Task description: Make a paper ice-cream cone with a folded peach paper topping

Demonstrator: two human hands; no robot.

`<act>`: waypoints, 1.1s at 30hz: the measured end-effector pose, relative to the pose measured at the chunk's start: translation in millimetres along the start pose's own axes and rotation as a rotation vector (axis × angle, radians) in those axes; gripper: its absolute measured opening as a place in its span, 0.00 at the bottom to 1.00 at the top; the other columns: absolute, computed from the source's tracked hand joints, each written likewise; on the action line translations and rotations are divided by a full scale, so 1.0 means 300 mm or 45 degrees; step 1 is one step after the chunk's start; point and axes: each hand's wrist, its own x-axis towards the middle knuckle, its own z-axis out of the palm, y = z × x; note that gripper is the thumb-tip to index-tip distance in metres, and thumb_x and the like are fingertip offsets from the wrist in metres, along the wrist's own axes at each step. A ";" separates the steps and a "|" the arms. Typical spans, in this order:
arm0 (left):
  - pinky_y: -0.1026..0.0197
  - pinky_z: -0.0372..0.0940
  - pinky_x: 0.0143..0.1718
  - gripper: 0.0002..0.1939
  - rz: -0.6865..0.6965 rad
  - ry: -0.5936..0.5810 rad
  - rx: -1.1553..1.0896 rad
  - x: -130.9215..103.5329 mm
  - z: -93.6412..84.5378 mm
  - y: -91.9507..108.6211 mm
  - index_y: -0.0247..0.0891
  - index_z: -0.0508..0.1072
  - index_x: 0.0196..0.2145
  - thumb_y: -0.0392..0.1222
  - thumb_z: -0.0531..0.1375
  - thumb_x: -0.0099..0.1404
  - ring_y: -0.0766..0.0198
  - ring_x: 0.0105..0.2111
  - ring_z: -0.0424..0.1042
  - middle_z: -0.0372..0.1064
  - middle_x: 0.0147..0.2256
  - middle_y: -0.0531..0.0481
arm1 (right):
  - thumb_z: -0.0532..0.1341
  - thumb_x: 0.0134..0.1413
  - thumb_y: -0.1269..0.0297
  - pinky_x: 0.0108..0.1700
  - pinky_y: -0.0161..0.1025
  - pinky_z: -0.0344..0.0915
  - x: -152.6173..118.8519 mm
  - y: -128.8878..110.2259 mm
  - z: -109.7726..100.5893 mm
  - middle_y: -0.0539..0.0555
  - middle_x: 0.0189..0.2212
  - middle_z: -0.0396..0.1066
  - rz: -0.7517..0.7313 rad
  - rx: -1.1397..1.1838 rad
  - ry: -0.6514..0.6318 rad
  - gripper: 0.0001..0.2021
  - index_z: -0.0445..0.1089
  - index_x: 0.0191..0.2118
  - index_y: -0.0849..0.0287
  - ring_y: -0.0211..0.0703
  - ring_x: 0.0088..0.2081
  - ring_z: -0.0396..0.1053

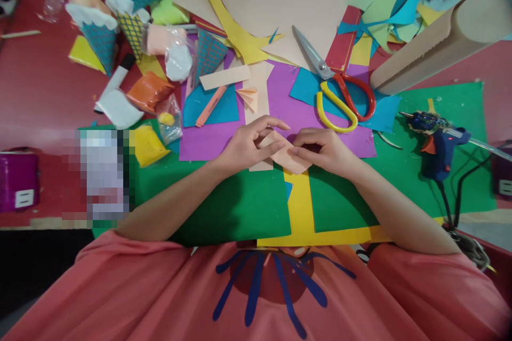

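Note:
Between my two hands is a small piece of peach paper, held just above the coloured sheets. My left hand pinches its left side, thumb over the paper. On its right edge, the fingers of my right hand are closed in a pinch. A peach paper strip lies under and beyond my left fingers. Near it are a small pleated peach paper fan, a peach marker and a short peach strip. Scissors with one red and one yellow handle lie open beyond my right hand.
A blue glue gun with a cord rests at right, near a peach paper roll. Decorated cones and clay packets crowd the left. Green sheets cover the near table; paper scraps lie far right.

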 end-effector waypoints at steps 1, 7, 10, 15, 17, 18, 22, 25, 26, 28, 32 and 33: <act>0.72 0.51 0.18 0.15 0.009 0.025 -0.031 0.000 0.001 0.000 0.37 0.72 0.43 0.46 0.63 0.60 0.77 0.17 0.57 0.65 0.22 0.58 | 0.59 0.59 0.62 0.30 0.33 0.58 0.000 -0.002 0.001 0.50 0.23 0.66 0.009 0.026 0.002 0.13 0.67 0.25 0.62 0.33 0.27 0.61; 0.73 0.58 0.21 0.22 -0.020 0.061 -0.315 0.013 0.002 -0.015 0.39 0.66 0.44 0.55 0.63 0.59 0.75 0.22 0.66 0.69 0.27 0.55 | 0.62 0.56 0.62 0.25 0.32 0.53 -0.003 -0.009 0.013 0.47 0.21 0.62 0.140 0.295 0.235 0.13 0.67 0.24 0.62 0.29 0.22 0.55; 0.70 0.64 0.27 0.26 -0.087 0.039 -0.378 0.018 0.000 -0.021 0.40 0.64 0.44 0.61 0.63 0.56 0.71 0.27 0.72 0.72 0.30 0.53 | 0.63 0.55 0.59 0.23 0.32 0.53 -0.002 -0.009 0.018 0.47 0.21 0.62 0.171 0.375 0.358 0.13 0.68 0.24 0.61 0.29 0.21 0.55; 0.67 0.64 0.28 0.23 -0.106 0.003 -0.239 0.020 -0.003 -0.009 0.38 0.68 0.36 0.63 0.60 0.58 0.70 0.27 0.70 0.71 0.28 0.52 | 0.65 0.52 0.53 0.23 0.33 0.57 0.002 -0.016 0.023 0.48 0.20 0.63 0.201 0.369 0.475 0.16 0.68 0.23 0.60 0.31 0.22 0.59; 0.67 0.62 0.26 0.23 -0.078 0.022 -0.143 0.020 -0.003 -0.005 0.37 0.68 0.28 0.62 0.59 0.60 0.70 0.25 0.66 0.68 0.25 0.53 | 0.65 0.51 0.52 0.23 0.33 0.57 0.004 -0.017 0.024 0.48 0.20 0.64 0.219 0.378 0.467 0.16 0.69 0.23 0.60 0.31 0.21 0.59; 0.67 0.61 0.26 0.23 -0.070 0.039 -0.103 0.020 -0.003 -0.004 0.37 0.67 0.25 0.61 0.58 0.60 0.71 0.25 0.65 0.66 0.24 0.53 | 0.65 0.51 0.52 0.23 0.33 0.58 0.004 -0.017 0.024 0.48 0.20 0.64 0.226 0.389 0.459 0.16 0.69 0.23 0.60 0.31 0.21 0.60; 0.66 0.60 0.26 0.21 -0.071 0.100 -0.064 0.021 -0.004 -0.002 0.37 0.68 0.24 0.58 0.58 0.61 0.71 0.24 0.63 0.65 0.23 0.54 | 0.66 0.50 0.53 0.23 0.33 0.59 0.004 -0.014 0.026 0.48 0.21 0.65 0.247 0.417 0.435 0.15 0.70 0.24 0.60 0.31 0.21 0.62; 0.66 0.60 0.26 0.19 -0.086 0.135 -0.083 0.020 -0.006 -0.001 0.37 0.70 0.24 0.55 0.59 0.61 0.70 0.24 0.65 0.68 0.23 0.53 | 0.65 0.52 0.55 0.24 0.33 0.60 0.002 -0.011 0.025 0.48 0.21 0.65 0.223 0.375 0.408 0.15 0.69 0.23 0.60 0.32 0.22 0.62; 0.67 0.60 0.25 0.18 -0.092 0.147 -0.088 0.020 -0.005 0.000 0.37 0.70 0.24 0.54 0.59 0.61 0.71 0.24 0.65 0.68 0.23 0.53 | 0.65 0.52 0.56 0.25 0.33 0.60 0.002 -0.011 0.024 0.48 0.21 0.65 0.214 0.354 0.397 0.15 0.69 0.22 0.60 0.32 0.23 0.63; 0.67 0.59 0.24 0.17 -0.092 0.166 -0.093 0.019 -0.005 0.000 0.37 0.71 0.24 0.52 0.59 0.61 0.71 0.23 0.65 0.68 0.22 0.53 | 0.65 0.53 0.56 0.25 0.33 0.59 0.002 -0.012 0.023 0.49 0.21 0.65 0.209 0.327 0.375 0.16 0.68 0.22 0.61 0.32 0.23 0.63; 0.68 0.57 0.21 0.15 -0.086 0.200 -0.090 0.020 -0.002 0.000 0.36 0.71 0.23 0.50 0.61 0.60 0.73 0.21 0.64 0.68 0.21 0.54 | 0.65 0.53 0.55 0.26 0.34 0.60 0.001 -0.013 0.023 0.49 0.22 0.65 0.234 0.309 0.350 0.16 0.68 0.22 0.61 0.33 0.25 0.62; 0.68 0.57 0.21 0.16 -0.092 0.205 -0.086 0.020 -0.002 0.000 0.36 0.71 0.22 0.51 0.61 0.60 0.73 0.21 0.63 0.68 0.20 0.54 | 0.65 0.53 0.55 0.26 0.34 0.60 0.001 -0.013 0.024 0.49 0.22 0.66 0.238 0.308 0.349 0.16 0.68 0.22 0.60 0.33 0.25 0.63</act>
